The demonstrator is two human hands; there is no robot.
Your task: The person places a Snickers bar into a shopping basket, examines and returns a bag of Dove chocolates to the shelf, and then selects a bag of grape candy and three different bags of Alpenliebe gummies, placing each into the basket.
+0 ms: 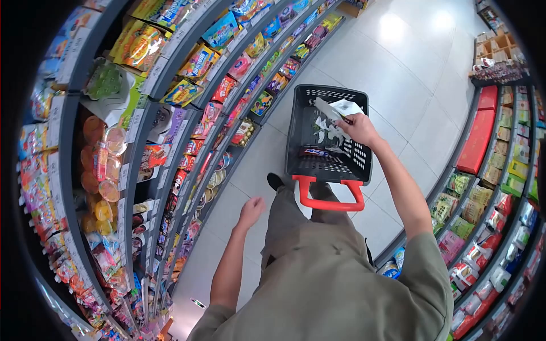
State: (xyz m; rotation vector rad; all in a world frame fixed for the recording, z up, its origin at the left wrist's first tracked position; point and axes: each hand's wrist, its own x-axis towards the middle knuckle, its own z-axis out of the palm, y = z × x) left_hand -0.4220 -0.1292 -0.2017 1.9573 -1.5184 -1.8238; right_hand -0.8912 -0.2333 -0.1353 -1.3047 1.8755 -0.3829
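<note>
My right hand (359,128) is over the far right part of a black shopping basket (294,132), its fingers closed on a thin, flat, pale grey piece (327,108) whose kind I cannot make out. Just behind the fingers a white packet (347,108) shows. Inside the basket lie a white-and-dark patterned pack (327,132) and a dark packet with pale lettering (314,152). The basket's red handle (331,204) points toward my body. Away from the basket, my left hand (253,211) hangs in the aisle with curled fingers and nothing visible in it.
Curved shelves of candy bags (139,45) and jelly cups (102,153) line my left. On the right, more shelves hold packaged snacks (475,210) and a red box (476,139). Pale floor tiles (398,62) run between them. My shoe (275,181) is beside the basket.
</note>
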